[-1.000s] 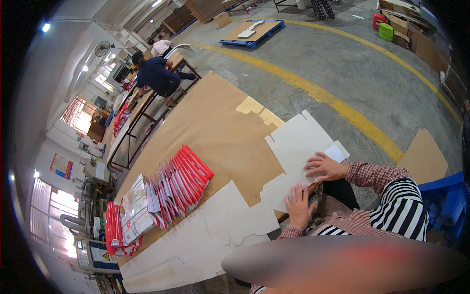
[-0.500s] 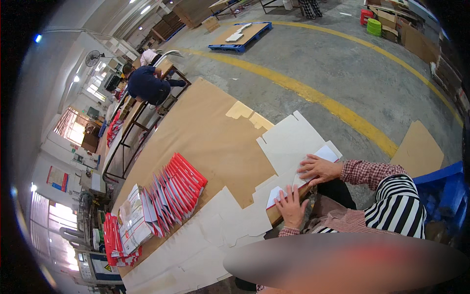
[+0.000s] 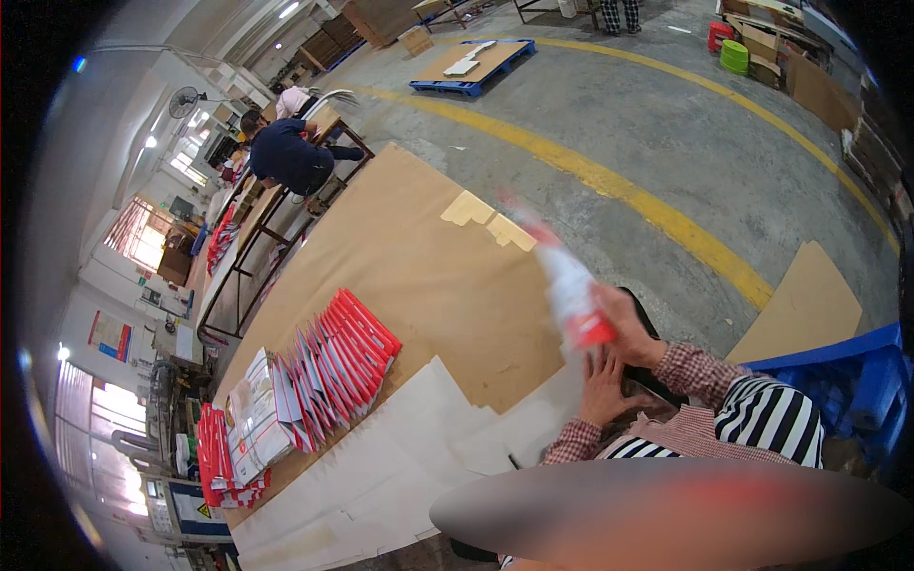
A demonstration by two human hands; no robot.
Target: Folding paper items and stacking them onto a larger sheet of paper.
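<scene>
My right hand (image 3: 628,328) grips a red-and-white folded cardboard piece (image 3: 571,285), raised at a tilt over the table's right edge and smeared by motion. Just below its near end is my left hand (image 3: 602,392), fingers stretched out and apart. Whether its fingertips touch the cardboard I cannot tell. Across the table to the left, a fanned row of red-and-white folded cardboard pieces (image 3: 347,357) leans together, with a pale stack (image 3: 257,419) and more red pieces (image 3: 217,457) beside it.
White sheets (image 3: 400,466) cover the near part of the brown table (image 3: 419,257). Cream scraps (image 3: 486,219) lie by its far edge. A blue plastic container (image 3: 857,381) and a leaning cardboard sheet (image 3: 800,300) are at my right. A person in dark blue (image 3: 290,157) sits at another table.
The white cardboard that lay flat under both hands has left the table. My right hand has lifted and now holds the red-and-white piece; my left hand has shifted right.
</scene>
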